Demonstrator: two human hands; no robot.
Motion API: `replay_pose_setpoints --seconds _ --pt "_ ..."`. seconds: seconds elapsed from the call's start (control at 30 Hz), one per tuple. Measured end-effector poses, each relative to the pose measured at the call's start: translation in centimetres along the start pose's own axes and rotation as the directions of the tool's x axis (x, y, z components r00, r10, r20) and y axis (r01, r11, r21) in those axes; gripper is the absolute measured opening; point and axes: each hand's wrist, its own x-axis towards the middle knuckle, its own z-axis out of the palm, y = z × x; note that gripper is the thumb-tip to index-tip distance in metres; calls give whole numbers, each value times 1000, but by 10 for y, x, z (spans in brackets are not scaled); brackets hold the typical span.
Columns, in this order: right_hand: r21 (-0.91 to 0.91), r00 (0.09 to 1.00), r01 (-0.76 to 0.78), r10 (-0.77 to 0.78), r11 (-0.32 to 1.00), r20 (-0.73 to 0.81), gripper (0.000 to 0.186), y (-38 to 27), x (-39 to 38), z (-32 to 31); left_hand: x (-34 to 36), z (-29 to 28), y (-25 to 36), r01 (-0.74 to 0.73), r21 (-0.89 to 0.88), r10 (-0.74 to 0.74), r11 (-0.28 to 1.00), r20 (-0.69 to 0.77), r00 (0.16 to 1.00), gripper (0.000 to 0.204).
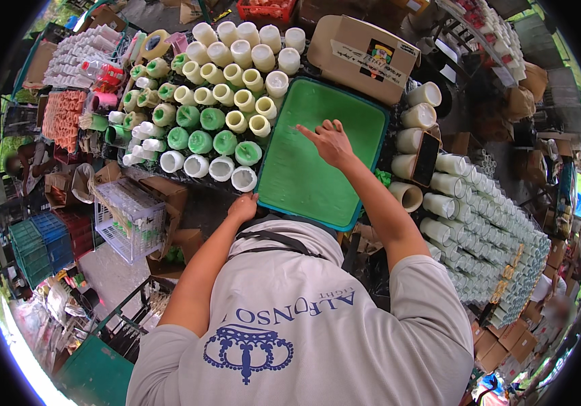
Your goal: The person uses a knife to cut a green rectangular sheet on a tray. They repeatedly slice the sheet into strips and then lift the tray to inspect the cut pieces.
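- Head view: the tray (382, 135), dark-rimmed and filled with a green layer (304, 169), lies at upper centre of the frame.
- Right hand (331, 141): released, index finger extended over the green layer, the others curled; whether the fingertip touches it cannot be told.
- Left hand (242, 207): at the tray's lower-left corner; its grip is partly hidden, so whether it grasps the rim cannot be told.
- Handling (judged): the filled tray is probably heavy; the rim looks stiff, the smooth layer soft, easily dented and perhaps slippery. Opposite rims offer the best hold.
- Edges: white cups (221, 168) and cream cups (235, 122) crowd the left rim; a cardboard box (365, 57) borders the upper right; cream cylinders (418, 116) and a phone (426, 159) stand beyond the right rim.
- Room: a narrow gap follows the right rim; the shirt (290, 298) closes the lower side.
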Motion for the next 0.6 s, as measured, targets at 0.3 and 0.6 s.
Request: replay_pose_setpoints --seconds 0.3,0.6 --pt "-32 1000 7 -6 999 12 77 1 -1 -1 0 -2 1 14 11 -14 1000 20 1000 55" --pt "-61 999 46 -44 997 23 72 5 9 -9 -7 -8 11 49 -1 -49 999 49 998 54"
